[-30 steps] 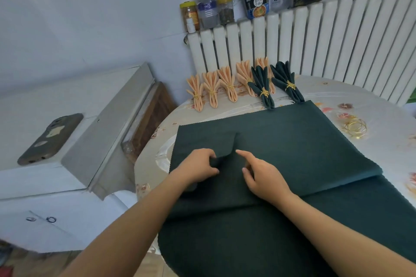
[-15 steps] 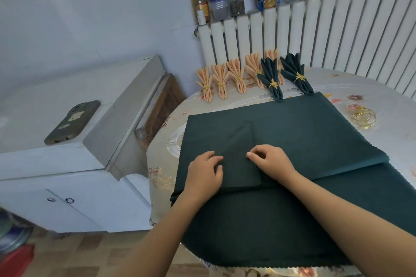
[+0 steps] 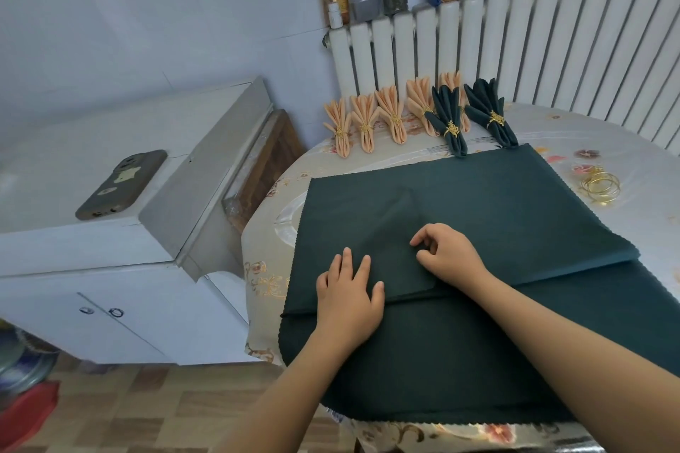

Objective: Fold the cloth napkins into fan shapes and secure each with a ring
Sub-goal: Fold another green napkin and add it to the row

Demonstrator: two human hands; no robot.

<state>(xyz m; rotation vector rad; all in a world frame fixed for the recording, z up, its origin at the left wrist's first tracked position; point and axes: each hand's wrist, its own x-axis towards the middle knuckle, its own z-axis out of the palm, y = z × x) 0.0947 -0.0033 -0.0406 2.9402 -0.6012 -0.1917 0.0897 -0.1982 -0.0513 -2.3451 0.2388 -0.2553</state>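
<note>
Five peach fans [image 3: 393, 115], two green fans [image 3: 448, 118], several loose rings [image 3: 599, 186]

**Camera placement: single head view**

One wide-angle camera, worn on the person's head, facing forward and down. Both forearms enter from the lower edge; the left hand [image 3: 347, 300] and right hand [image 3: 450, 256] sit near centre, close to the lens. The table [image 3: 625, 165] fills the right half, the radiator [image 3: 552, 44] stands behind it, and the white cabinet [image 3: 110, 261] lies at left. Edges bow outward. No second view.

bright, even daylight | soft shadows | wide-angle edge bending | lower-left blur
</note>
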